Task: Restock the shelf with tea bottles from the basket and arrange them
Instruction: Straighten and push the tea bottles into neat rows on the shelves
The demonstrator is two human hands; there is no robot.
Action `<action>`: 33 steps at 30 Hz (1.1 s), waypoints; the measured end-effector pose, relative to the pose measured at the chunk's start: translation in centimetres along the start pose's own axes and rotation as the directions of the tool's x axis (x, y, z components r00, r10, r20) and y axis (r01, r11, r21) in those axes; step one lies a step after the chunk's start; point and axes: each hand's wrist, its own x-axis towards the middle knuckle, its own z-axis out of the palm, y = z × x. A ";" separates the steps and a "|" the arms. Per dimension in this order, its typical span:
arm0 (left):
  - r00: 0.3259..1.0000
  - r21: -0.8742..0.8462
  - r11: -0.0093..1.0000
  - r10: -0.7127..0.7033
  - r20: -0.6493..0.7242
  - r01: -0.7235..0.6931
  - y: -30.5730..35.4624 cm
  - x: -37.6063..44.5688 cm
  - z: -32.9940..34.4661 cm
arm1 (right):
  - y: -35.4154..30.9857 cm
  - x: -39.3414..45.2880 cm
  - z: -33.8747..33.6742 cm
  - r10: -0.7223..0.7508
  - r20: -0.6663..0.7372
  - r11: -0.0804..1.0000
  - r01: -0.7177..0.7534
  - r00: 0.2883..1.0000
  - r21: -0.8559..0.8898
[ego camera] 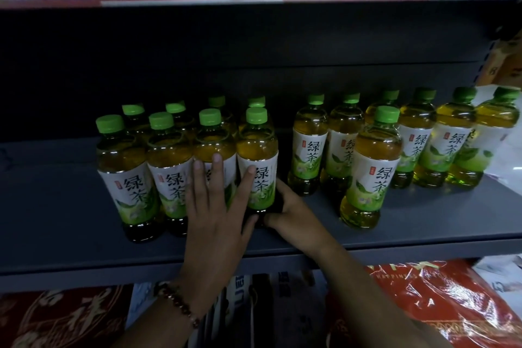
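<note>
**Both hands on front-row bottle**

Left hand [217,215] flat, fingers straight against labels. Right hand [291,212] wrapped round the base of the 绿茶 bottle [257,161], near the shelf [70,206] front edge. Lone bottle [372,169] stands forward right. Back row [423,138] toward the right edge. Left of shelf open.

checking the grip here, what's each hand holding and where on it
The right hand grips the front-row tea bottle low, round its base. The left hand holds nothing, fingers pressed flat on the bottle labels.
</note>
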 end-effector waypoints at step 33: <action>0.982 -0.141 0.989 0.068 0.178 -0.043 7.7 -0.6 -0.4 | 3.2 -7.6 -9.0 -0.092 -0.564 0.945 -0.106 0.820 -0.308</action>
